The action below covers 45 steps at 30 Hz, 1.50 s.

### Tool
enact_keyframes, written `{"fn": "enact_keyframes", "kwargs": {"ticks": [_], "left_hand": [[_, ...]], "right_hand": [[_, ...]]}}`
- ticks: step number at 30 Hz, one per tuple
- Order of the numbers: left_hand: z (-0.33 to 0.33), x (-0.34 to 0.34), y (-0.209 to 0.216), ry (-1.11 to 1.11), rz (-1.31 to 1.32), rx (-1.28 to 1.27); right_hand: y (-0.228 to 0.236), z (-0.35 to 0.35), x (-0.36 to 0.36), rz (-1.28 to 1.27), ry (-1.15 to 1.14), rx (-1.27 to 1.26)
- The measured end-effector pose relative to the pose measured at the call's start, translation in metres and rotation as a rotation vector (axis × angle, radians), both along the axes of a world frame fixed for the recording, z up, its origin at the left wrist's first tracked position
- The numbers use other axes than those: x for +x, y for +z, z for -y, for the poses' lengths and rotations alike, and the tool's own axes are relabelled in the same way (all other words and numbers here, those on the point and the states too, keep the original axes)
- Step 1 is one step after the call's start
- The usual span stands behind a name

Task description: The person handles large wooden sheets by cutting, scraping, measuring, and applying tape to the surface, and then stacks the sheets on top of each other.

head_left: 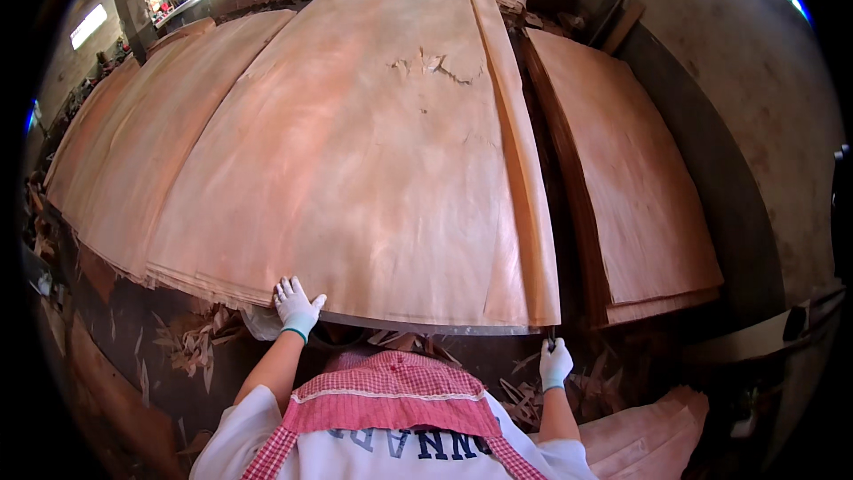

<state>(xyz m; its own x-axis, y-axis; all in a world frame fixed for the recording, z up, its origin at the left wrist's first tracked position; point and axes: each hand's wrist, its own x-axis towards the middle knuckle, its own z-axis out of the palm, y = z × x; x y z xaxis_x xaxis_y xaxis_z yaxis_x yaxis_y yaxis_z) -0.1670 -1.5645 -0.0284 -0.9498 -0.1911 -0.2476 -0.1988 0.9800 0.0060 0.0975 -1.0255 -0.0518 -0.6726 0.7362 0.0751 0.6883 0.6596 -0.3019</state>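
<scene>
A large, pale reddish wood veneer sheet lies in front of me on a stack, with a ragged tear in its far part. Along its right side runs a long narrow strip of veneer, slightly raised. My left hand, in a white glove, rests on the near edge with its fingers apart. At the sheet's near right corner my right hand, also gloved, is closed round a slim dark tool. Only a short part of that tool shows above the fist, so its kind is unclear.
To the right stands another veneer stack, beyond a dark gap. More veneer sheets lie on the left. Veneer scraps litter the floor at the near left. A loose veneer piece lies at the lower right. A wall bounds the right side.
</scene>
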Motion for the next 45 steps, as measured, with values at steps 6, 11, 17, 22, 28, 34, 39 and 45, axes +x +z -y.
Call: {"fn": "enact_keyframes", "kwargs": {"ticks": [6,11,17,22,28,34,39,45], "left_hand": [[-0.002,-0.002,0.017,0.009,0.098,-0.024],[0.002,-0.002,0.008,-0.005,0.092,-0.016],[0.001,-0.003,0.012,-0.003,0.101,-0.048],[0.003,-0.003,0.013,-0.003,0.094,-0.061],[-0.027,-0.022,0.062,-0.167,-0.033,0.077],[-0.113,-0.069,0.121,0.245,0.351,1.696],[0.029,-0.087,0.083,0.281,0.042,1.596],[0.265,-0.073,0.032,0.351,-0.182,0.889]], "right_hand": [[0.004,-0.029,0.047,0.02,-0.002,0.111],[0.007,-0.078,0.086,0.156,-0.048,0.231],[0.057,-0.099,0.051,0.069,0.007,0.346],[0.096,-0.051,0.023,0.098,-0.004,0.215],[0.1,0.133,-0.09,-0.34,0.261,-0.487],[0.119,0.331,-0.185,-0.27,0.853,-0.948],[0.09,0.307,-0.207,-0.257,0.769,-0.733],[0.049,0.309,-0.177,-0.096,0.595,-0.565]]}}
